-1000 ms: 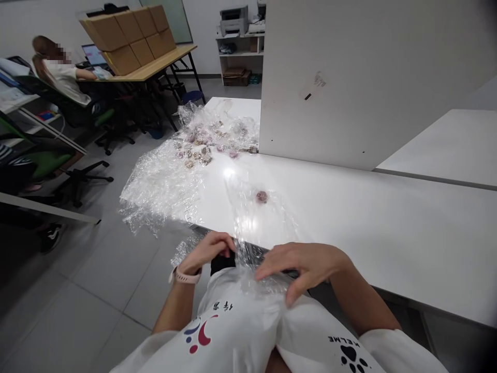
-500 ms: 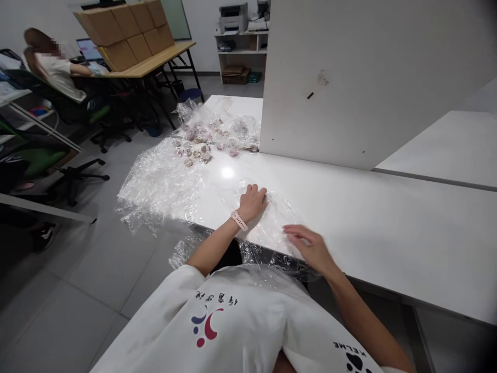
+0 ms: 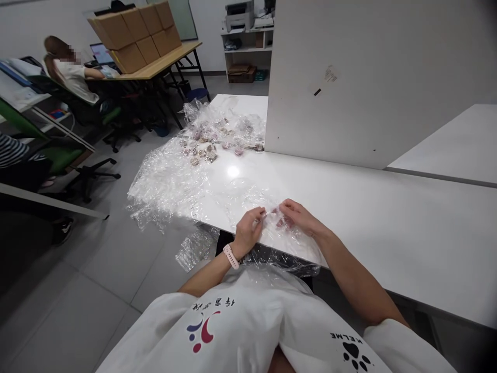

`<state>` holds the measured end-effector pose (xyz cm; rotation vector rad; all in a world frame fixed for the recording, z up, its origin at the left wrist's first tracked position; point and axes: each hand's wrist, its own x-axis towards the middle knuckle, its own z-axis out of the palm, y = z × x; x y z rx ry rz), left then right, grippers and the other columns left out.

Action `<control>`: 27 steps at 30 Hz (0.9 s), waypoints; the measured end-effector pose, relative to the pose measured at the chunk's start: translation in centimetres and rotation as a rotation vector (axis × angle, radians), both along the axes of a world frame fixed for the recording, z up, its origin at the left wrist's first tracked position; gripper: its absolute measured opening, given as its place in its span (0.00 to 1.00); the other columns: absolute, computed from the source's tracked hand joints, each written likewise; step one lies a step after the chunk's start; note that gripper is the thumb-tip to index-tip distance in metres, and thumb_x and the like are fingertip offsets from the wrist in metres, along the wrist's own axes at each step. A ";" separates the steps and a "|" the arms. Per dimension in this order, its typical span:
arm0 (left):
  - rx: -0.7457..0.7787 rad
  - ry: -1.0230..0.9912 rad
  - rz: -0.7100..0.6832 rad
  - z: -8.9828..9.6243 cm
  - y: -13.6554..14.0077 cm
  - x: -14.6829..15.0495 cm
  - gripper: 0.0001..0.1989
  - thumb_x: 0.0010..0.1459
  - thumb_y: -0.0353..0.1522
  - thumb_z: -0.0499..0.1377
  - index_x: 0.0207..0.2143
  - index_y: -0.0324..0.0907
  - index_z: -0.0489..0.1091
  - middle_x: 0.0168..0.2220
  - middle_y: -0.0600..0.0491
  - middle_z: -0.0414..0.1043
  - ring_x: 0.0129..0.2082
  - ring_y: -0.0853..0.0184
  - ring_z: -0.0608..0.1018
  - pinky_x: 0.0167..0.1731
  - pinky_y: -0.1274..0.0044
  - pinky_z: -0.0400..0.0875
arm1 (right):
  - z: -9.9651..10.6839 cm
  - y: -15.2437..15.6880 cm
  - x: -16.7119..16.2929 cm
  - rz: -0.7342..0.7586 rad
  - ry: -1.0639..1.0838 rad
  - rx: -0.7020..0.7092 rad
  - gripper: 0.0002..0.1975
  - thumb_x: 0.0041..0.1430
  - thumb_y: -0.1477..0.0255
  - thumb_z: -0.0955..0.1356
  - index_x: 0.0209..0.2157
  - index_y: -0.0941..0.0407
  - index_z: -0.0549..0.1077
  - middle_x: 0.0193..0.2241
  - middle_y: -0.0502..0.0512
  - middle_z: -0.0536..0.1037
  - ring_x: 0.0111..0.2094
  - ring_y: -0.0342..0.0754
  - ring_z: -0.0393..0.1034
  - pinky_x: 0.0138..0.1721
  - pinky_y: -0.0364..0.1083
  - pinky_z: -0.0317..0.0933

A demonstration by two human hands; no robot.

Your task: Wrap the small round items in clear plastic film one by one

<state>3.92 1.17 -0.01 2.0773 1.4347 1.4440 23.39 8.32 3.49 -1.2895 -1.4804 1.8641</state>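
Note:
Clear plastic film (image 3: 236, 194) lies crumpled over the front of the white table (image 3: 349, 207) and hangs past its edge. My left hand (image 3: 248, 230), with a pink watch band at the wrist, pinches the film with thumb and fingers together. Facing it, my right hand (image 3: 298, 215) is closed on the film too. Small pinkish-purple pieces (image 3: 285, 223) show in the film between and below my fingers; their kind is too small to make out.
More film (image 3: 166, 181) covers the table's left end, with several small brown and pink pieces (image 3: 204, 153) in it. A tall white panel (image 3: 330, 119) stands on the table. At the back left, a person (image 3: 73, 77) sits by cardboard boxes (image 3: 135, 39).
My left hand has drawn back toward the table edge and closed. My right hand has moved up and left toward it. Pinkish-purple pieces now show between them.

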 end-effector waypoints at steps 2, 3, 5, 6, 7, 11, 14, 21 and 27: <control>-0.061 0.052 -0.082 -0.5 -1.3 -0.1 0.08 0.64 0.25 0.54 0.44 0.43 0.66 0.50 0.46 0.75 0.54 0.62 0.76 0.50 0.67 0.77 | -0.4 0.2 0.4 -0.066 0.126 -0.144 0.23 0.53 0.50 0.71 0.39 0.53 0.66 0.38 0.56 0.78 0.20 0.38 0.62 0.17 0.40 0.53; -0.101 0.072 -0.108 -0.7 -1.7 -0.2 0.08 0.63 0.24 0.54 0.43 0.43 0.66 0.51 0.46 0.75 0.56 0.61 0.75 0.51 0.66 0.76 | -0.5 0.4 0.8 -0.092 0.155 -0.182 0.24 0.51 0.52 0.73 0.41 0.53 0.68 0.38 0.56 0.78 0.18 0.36 0.57 0.16 0.40 0.49; -0.173 0.093 -0.132 -1.0 -2.0 -0.2 0.09 0.62 0.23 0.53 0.43 0.43 0.66 0.53 0.46 0.74 0.59 0.60 0.73 0.53 0.64 0.75 | -0.7 1.2 2.1 -0.146 0.163 -0.178 0.28 0.44 0.57 0.76 0.45 0.53 0.70 0.36 0.55 0.78 0.17 0.34 0.50 0.15 0.39 0.46; -0.201 0.097 -0.129 -1.0 -1.9 -0.1 0.11 0.62 0.23 0.52 0.44 0.43 0.66 0.52 0.46 0.74 0.60 0.60 0.72 0.53 0.64 0.75 | -0.5 1.8 3.0 -0.202 0.135 -0.115 0.30 0.41 0.58 0.77 0.46 0.54 0.71 0.35 0.54 0.78 0.18 0.34 0.52 0.16 0.39 0.46; -0.226 0.101 -0.123 -1.0 -1.7 0.1 0.13 0.62 0.22 0.52 0.46 0.44 0.66 0.51 0.47 0.75 0.59 0.60 0.72 0.52 0.65 0.75 | -0.3 2.4 4.1 -0.285 0.081 -0.007 0.30 0.40 0.59 0.77 0.45 0.54 0.72 0.34 0.54 0.77 0.19 0.36 0.54 0.18 0.39 0.48; -0.287 0.244 -0.131 -0.1 -0.8 2.5 0.16 0.61 0.21 0.51 0.49 0.43 0.66 0.50 0.47 0.75 0.58 0.60 0.73 0.54 0.66 0.74 | 2.2 4.7 9.0 -0.628 -0.464 0.631 0.24 0.49 0.60 0.71 0.47 0.55 0.74 0.41 0.59 0.76 0.33 0.47 0.68 0.32 0.47 0.63; -0.326 0.458 -0.196 1.7 -0.2 4.3 0.15 0.58 0.20 0.53 0.45 0.41 0.68 0.57 0.43 0.70 0.59 0.55 0.72 0.58 0.60 0.69 | 3.9 3.9 10.0 -0.715 -0.942 1.034 0.24 0.56 0.67 0.66 0.55 0.57 0.71 0.54 0.67 0.71 0.51 0.59 0.66 0.49 0.59 0.60; -0.364 0.145 -0.176 6.6 9.0 0.1 0.12 0.67 0.37 0.53 0.46 0.44 0.73 0.43 0.50 0.78 0.39 0.67 0.80 0.37 0.72 0.77 | -1.9 -2.9 4.2 -0.093 -0.798 1.036 0.25 0.69 0.58 0.57 0.62 0.50 0.64 0.62 0.59 0.66 0.62 0.57 0.59 0.58 0.59 0.58; -0.437 0.348 0.445 5.1 23.7 -6.5 0.14 0.61 0.24 0.53 0.47 0.38 0.72 0.50 0.40 0.74 0.55 0.55 0.71 0.54 0.64 0.68 | -6.1 -3.5 3.9 0.019 -0.919 1.057 0.26 0.70 0.55 0.56 0.64 0.48 0.63 0.69 0.57 0.54 0.69 0.58 0.46 0.64 0.62 0.48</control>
